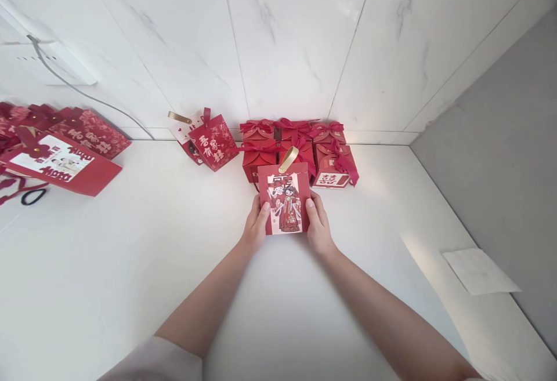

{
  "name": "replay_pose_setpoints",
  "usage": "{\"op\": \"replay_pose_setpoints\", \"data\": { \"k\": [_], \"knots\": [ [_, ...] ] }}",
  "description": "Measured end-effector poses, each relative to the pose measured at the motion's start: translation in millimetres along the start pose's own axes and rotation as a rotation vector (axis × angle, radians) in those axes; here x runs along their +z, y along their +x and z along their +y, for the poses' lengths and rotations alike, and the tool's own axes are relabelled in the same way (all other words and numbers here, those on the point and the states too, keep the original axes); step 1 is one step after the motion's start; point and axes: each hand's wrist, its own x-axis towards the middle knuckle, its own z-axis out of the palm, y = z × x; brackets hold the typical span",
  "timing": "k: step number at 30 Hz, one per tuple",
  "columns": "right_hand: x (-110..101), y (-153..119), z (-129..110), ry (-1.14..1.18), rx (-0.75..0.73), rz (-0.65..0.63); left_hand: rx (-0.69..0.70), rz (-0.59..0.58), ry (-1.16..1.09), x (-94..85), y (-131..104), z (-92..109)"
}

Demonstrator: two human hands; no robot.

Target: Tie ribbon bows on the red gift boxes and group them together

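Between my two hands is a red gift bag (pixel 285 204) with a gold strap handle, printed with a cartoon figure in red robes. My left hand (pixel 257 221) grips its left edge, thumb on the front face and fingers behind. On the opposite edge my right hand (pixel 319 224) holds it the same way. The bag is upright, its printed face towards me, and partly covers several red gift boxes (pixel 333 166) tied with ribbon bows. The fingers behind the bag are mostly hidden.
Two more bags, one a red bag (pixel 214 143), lean at the wall left of the boxes. Several red bags (pixel 61 163) lie at far left, below a socket plate (pixel 52 62) with a grey cable (pixel 93 95). A white paper (pixel 481 271) lies at right by the grey panel (pixel 500 155).
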Motion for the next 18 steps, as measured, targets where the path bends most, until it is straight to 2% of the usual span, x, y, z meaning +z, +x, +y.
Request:
{"op": "replay_pose_setpoints", "data": {
  "k": [10, 18],
  "knots": [
    [-0.3, 0.1, 0.4, -0.02, -0.01, 0.004, -0.007, -0.02, -0.005, 6.7, -4.0, 10.1],
    [0.3, 0.1, 0.4, -0.008, -0.004, 0.0, -0.012, 0.0, -0.02, 6.2, -3.3, 10.5]
  ]
}}
